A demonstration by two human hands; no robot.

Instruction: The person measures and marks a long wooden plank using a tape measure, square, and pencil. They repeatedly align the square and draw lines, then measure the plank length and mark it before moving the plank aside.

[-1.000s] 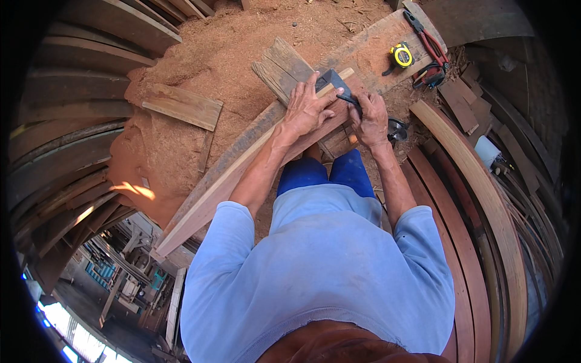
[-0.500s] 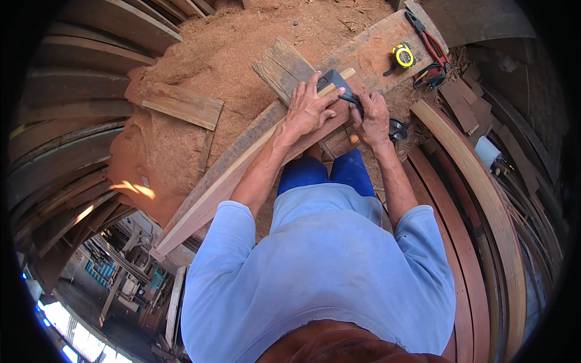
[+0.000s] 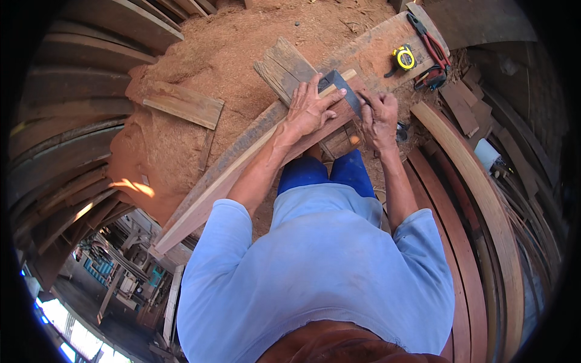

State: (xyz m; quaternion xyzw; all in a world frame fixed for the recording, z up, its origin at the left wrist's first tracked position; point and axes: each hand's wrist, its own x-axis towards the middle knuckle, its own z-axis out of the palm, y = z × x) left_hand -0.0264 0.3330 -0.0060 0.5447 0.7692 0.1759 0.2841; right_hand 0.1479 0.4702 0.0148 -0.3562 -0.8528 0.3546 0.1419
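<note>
Sawdust floor, long plank across it: you are mid-marking, nothing cut yet.
Your left hand (image 3: 310, 107) lies flat, fingers spread, pinning the metal square (image 3: 342, 89) to the plank (image 3: 254, 151); your right hand (image 3: 380, 116) is curled round a pencil (image 3: 365, 98) beside the blade (any drawn line is hidden). Tape measure (image 3: 403, 58) lies unused farther along.

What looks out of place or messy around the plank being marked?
Reddish sawdust lies heaped around the long wooden plank, and a loose short board sits askew on it. Otherwise nothing stands out.
</note>
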